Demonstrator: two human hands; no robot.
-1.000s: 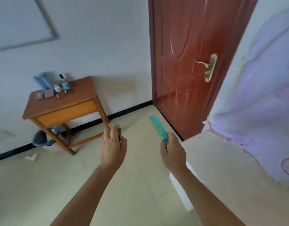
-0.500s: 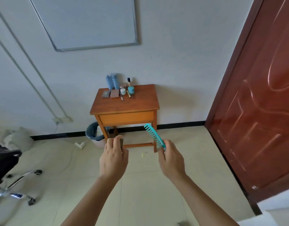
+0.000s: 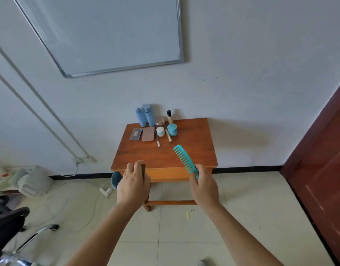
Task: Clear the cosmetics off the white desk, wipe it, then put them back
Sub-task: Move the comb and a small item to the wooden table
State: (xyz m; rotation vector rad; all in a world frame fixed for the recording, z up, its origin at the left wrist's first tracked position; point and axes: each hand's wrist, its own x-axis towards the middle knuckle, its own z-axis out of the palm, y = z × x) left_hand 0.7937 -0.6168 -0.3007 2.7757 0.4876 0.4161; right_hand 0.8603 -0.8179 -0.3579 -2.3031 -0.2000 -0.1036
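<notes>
L hand (image 3: 133,186), lower ctr of frame, has its fingers curled tight round a small dark item (image 3: 143,168); can't tell what it is. R hand (image 3: 204,186), just right of it, grips a teal comb (image 3: 184,159) by the handle. The comb is angled up-left w/ teeth facing lower left. Both hands hover in front of the wood table (image 3: 194,146) at frame ctr. At the table's back-left by the wall: 2 blue bottles (image 3: 146,116), teal jar (image 3: 172,129), white jar (image 3: 160,131), pink palette (image 3: 148,134), grey palette (image 3: 136,134), gold tube (image 3: 168,136). Whiteboard (image 3: 107,31) upper left, door (image 3: 322,160) far right.
</notes>
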